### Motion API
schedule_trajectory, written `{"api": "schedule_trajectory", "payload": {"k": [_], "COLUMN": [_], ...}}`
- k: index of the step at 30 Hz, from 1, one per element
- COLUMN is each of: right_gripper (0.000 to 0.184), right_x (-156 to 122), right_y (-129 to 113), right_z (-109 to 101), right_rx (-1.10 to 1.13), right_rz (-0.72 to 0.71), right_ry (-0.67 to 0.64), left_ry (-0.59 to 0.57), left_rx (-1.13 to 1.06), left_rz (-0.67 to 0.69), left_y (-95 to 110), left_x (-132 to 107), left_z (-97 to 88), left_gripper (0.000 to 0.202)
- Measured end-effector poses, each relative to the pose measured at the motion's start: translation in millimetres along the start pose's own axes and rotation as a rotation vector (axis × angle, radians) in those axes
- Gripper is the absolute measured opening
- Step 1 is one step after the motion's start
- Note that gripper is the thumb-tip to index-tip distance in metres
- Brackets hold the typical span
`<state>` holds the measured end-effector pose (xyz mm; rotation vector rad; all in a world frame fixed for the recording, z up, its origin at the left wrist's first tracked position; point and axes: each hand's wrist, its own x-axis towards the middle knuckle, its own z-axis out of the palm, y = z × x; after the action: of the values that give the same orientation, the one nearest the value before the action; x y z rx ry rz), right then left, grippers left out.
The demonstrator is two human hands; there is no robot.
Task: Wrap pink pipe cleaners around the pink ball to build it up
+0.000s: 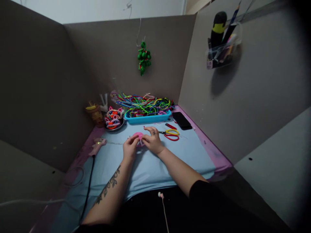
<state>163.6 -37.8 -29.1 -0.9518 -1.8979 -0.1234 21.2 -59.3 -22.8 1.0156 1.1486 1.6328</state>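
Note:
Between my two hands, over the blue cloth, is a small pink craft piece that looks made of fuzzy pipe cleaner. My left hand pinches its near left side with thumb and forefinger. On its right side my right hand grips it, thumb and forefinger closed and the other fingers raised. Fingers cover much of the piece, so its full shape is hidden. Just right of my right hand lie scissors with yellow and red handles. A pink glue gun rests to the left, its nozzle side toward my left hand.
A blue tray heaped with colourful pipe cleaners stands at the back. Left of it are a bowl of finished fuzzy pieces and a brown cup. A black phone lies at right. Grey partitions enclose the table.

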Motion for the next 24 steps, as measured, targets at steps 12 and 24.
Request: {"api": "schedule_trajectory", "payload": {"k": [12,24], "right_gripper": [0.012,0.01], "right_x": [-0.4,1.9], "right_y": [-1.3,-3.4], "right_z": [-1.0,-2.4], "right_rx": [-0.019,0.019], "right_rz": [-0.005,0.069], "right_ry": [-0.013,-0.01], "left_ry": [-0.033,-0.045], "left_rx": [0.07,-0.017], "left_rz": [0.016,0.029], "left_y": [2.8,4.6], "left_x": [-0.9,1.5], "left_z": [-1.7,-4.0], "left_gripper": [0.021,0.031]}}
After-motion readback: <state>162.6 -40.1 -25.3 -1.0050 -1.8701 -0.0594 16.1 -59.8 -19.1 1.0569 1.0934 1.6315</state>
